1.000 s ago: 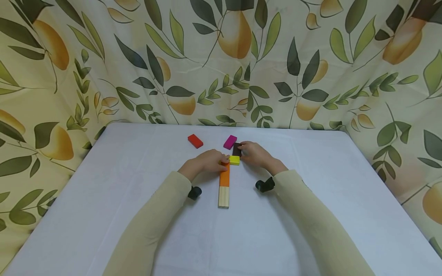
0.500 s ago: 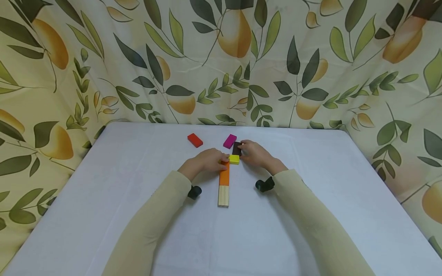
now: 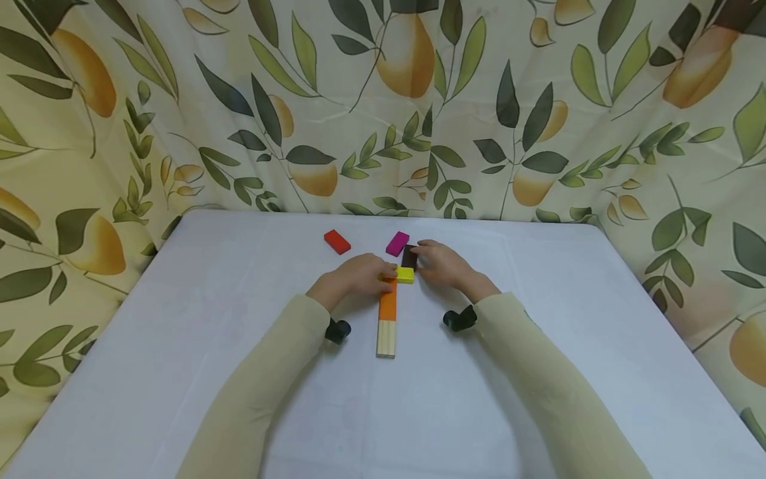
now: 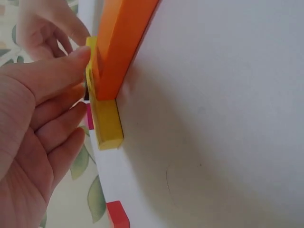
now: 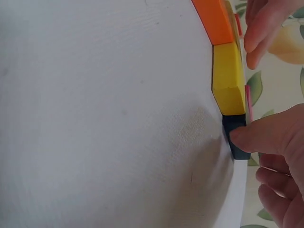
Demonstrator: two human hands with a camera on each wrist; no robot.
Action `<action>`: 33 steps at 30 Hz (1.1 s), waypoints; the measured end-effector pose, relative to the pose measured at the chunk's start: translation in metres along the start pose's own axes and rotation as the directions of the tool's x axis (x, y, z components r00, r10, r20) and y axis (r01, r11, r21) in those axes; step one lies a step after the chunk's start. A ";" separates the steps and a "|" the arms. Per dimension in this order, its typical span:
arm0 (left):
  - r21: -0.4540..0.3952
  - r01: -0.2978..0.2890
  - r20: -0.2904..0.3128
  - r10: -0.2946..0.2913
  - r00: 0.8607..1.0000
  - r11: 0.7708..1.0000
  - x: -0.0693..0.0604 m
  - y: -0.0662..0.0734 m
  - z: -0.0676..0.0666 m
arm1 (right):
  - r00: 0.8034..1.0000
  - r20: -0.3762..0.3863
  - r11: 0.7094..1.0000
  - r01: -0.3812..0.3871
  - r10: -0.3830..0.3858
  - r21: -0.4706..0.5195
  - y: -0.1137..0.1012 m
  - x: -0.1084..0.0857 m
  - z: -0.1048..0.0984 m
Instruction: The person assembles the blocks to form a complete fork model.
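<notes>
My left hand (image 3: 362, 274) lies over the far end of an orange block (image 3: 387, 306) and part of a yellow block (image 3: 405, 275). In the left wrist view its thumb reaches the yellow block's top edge, its fingers extended behind; firm contact cannot be told. The yellow block lies crosswise against the orange one's end. My right hand (image 3: 445, 264) holds a black block (image 3: 409, 258) at its right side. Its thumb presses the black block (image 5: 235, 137) in the right wrist view, where that block's end meets the yellow block (image 5: 228, 80).
A bare wooden block (image 3: 385, 339) continues the orange one toward me. Beyond the hands lie a magenta block (image 3: 397, 243) and a red block (image 3: 338, 242). The white-covered table (image 3: 538, 399) backs onto a leaf-patterned curtain (image 3: 371, 113).
Both hands stay at the same blocks. The whole head view has shifted slightly upward, and the blocks show no clear movement among themselves.
</notes>
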State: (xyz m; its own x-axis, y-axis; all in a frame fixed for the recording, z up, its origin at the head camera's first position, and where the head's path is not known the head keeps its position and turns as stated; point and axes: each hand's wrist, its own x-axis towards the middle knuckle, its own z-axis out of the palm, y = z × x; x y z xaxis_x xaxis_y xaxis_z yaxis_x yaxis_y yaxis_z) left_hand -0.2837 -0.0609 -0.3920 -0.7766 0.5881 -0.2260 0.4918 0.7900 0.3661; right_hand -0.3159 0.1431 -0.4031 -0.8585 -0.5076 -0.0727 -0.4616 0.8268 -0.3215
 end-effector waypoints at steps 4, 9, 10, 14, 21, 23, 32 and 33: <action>-0.101 0.050 -0.043 -0.055 0.998 0.994 0.000 -0.006 -0.005 | 1.000 -0.028 1.000 0.010 -0.009 0.009 -0.006 -0.005 -0.003; -0.169 0.095 -0.087 -0.111 0.990 0.981 -0.001 -0.015 -0.010 | 0.999 -0.034 0.999 0.026 -0.025 0.027 -0.016 -0.008 -0.003; -0.167 0.093 -0.088 -0.108 0.990 0.982 -0.001 -0.016 -0.011 | 0.999 -0.034 0.999 0.030 -0.029 0.028 -0.017 -0.008 -0.003; -0.154 0.088 -0.080 -0.102 0.992 0.984 0.001 -0.020 -0.011 | 0.998 -0.037 0.999 0.045 -0.044 0.027 -0.023 -0.010 0.000; -0.194 0.167 -0.048 -0.180 0.983 0.967 0.004 -0.022 -0.015 | 0.995 -0.026 0.995 0.100 -0.099 0.022 -0.038 -0.016 0.004; -0.212 0.175 -0.045 -0.189 0.981 0.961 0.005 -0.023 -0.016 | 0.994 -0.025 0.994 0.104 -0.103 0.031 -0.041 -0.018 0.005; -0.230 0.181 -0.034 -0.194 0.980 0.956 0.014 -0.030 -0.019 | 0.975 -0.015 0.975 0.220 -0.220 0.029 -0.051 -0.027 0.015; -0.228 0.181 -0.033 -0.193 0.981 0.957 0.015 -0.031 -0.019 | 0.974 -0.014 0.974 0.227 -0.227 0.025 -0.053 -0.028 0.016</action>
State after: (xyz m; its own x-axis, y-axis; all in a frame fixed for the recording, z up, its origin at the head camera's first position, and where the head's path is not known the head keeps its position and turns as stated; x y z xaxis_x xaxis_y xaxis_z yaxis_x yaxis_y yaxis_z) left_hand -0.3182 -0.0802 -0.3898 -0.8693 0.4187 -0.2626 0.2405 0.8226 0.5152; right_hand -0.2640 0.1093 -0.3993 -0.7346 -0.6783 0.0154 -0.6387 0.6838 -0.3528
